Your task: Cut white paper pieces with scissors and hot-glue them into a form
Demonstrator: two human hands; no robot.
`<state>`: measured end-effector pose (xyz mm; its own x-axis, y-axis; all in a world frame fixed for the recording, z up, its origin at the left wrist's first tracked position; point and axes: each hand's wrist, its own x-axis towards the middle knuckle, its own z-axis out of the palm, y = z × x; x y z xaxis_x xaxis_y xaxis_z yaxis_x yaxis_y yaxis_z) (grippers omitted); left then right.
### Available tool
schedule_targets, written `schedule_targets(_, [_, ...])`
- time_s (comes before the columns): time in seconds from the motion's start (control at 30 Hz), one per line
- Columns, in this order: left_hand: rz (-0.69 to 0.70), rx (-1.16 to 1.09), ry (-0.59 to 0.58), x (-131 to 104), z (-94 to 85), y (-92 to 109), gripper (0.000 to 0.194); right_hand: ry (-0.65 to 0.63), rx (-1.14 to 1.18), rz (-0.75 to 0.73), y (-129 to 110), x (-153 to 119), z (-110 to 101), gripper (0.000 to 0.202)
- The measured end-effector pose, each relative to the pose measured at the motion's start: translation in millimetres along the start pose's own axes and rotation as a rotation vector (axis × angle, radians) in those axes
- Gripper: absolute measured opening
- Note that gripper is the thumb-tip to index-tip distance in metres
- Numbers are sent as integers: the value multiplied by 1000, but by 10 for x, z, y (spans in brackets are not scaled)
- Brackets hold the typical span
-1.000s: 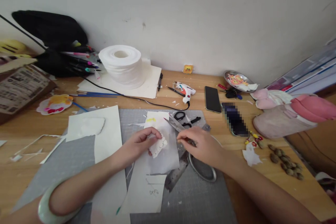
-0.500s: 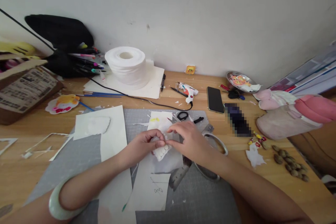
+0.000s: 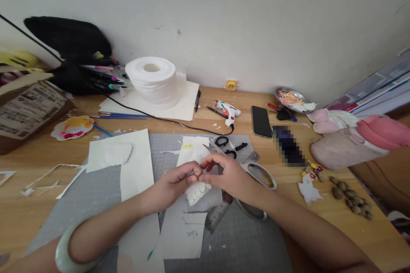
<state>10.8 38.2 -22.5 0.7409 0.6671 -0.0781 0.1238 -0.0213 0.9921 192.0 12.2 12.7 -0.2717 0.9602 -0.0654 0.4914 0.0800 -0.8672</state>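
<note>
Showing at the frame's lower centre, a scalloped white piece [image 3: 197,193] is pinched by the left hand [image 3: 178,180]; at its upper edge, the right hand [image 3: 228,175] is curled, whether clamped on it cannot be told; below, marked paper [image 3: 183,242] is seen.

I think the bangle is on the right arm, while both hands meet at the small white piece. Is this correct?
Not quite: the head view shows the bangle on the left arm. The left hand and right hand do meet at the small white piece.
</note>
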Motion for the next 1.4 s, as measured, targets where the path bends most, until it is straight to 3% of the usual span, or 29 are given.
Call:
schedule_targets(0.2, [-17, -89, 31, 9, -21, -31, 24, -77, 162, 138, -13, 30, -51, 14])
schedule_targets(0.33, [-18, -149, 74, 29, -15, -44, 19, -73, 196, 115, 2, 35, -57, 13])
schedule_targets(0.5, [-55, -48, 117, 36, 21, 7, 10, -83, 218, 66, 46, 22, -28, 10])
schedule_targets(0.7, [88, 147, 115, 13, 11, 39, 12, -130, 250, 136, 73, 10, -19, 18])
schedule_targets(0.93, [156, 64, 129, -38, -1, 60, 13, -166, 252, 129, 3, 0, -20, 17])
schedule_targets(1.03, [91, 11, 191, -37, -15, 52, 15, -105, 105, 110, -58, -31, -304, 22])
schedule_targets(1.13, [9, -87, 262, -25, -8, 33, 19, 206, -394, 158, 63, -111, -835, 31])
schedule_targets(1.2, [-40, -182, 302, -11, 11, 26, 20, 463, -745, 332, 296, -182, -1214, 41])
schedule_targets(1.23, [-70, -226, 323, -4, 22, 29, 21, 513, -877, 432, 446, -218, -1377, 47])
schedule_targets(1.33, [-160, -265, 366, 14, 43, 68, 25, 498, -955, 701, 901, -294, -1674, 64])
schedule_targets(1.4, [-196, -202, 379, 18, 44, 114, 27, 483, -866, 745, 1110, -305, -1718, 69])
